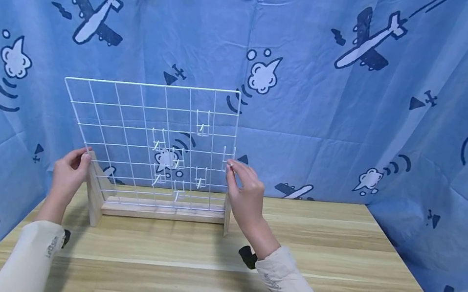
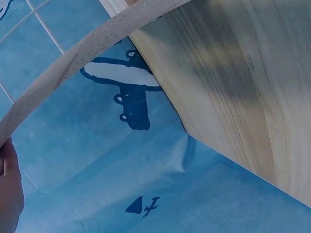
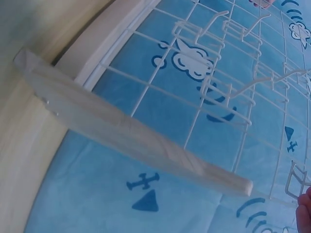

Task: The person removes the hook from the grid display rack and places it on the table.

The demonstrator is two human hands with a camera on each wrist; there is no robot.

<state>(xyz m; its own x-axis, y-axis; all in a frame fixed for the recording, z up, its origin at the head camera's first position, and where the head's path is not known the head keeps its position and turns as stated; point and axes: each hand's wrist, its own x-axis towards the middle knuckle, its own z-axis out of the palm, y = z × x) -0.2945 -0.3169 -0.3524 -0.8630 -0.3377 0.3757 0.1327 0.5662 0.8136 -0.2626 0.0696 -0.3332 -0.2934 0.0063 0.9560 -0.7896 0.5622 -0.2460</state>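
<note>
1. A small white bent-wire hook (image 1: 224,157) is held at the right edge of the grid, about midway up; whether it is seated on the wires cannot be told.
2. This hook is pinched between the thumb and fingertips of the right hand (image 1: 247,194), which is placed just to the near right of the grid.
3. The white rectangular wire-mesh grid (image 1: 145,129) is stood upright, its lower part set between two wooden side boards.
4. Six more white wire hooks (image 1: 202,129) are hung on the grid, spread over its middle and right columns, mostly in the lower half, with one placed higher on the right.
5. The grid is carried by a pale wooden stand: a left side board (image 1: 95,192), a right side board (image 1: 226,219) and a long crossbar (image 1: 163,213) by which they are joined along the bottom.
6. The upper end of the left side board is gripped by the left hand (image 1: 67,176), with fingers and thumb closed about it.
7. Both forearms are covered by cream sleeves (image 1: 31,252).
8. The stand is set on a light wood-grain tabletop (image 1: 198,279), towards its far left.
9. The far, left and right sides are enclosed by a blue fabric curtain (image 1: 292,104) printed with aeroplanes and clouds.
</note>
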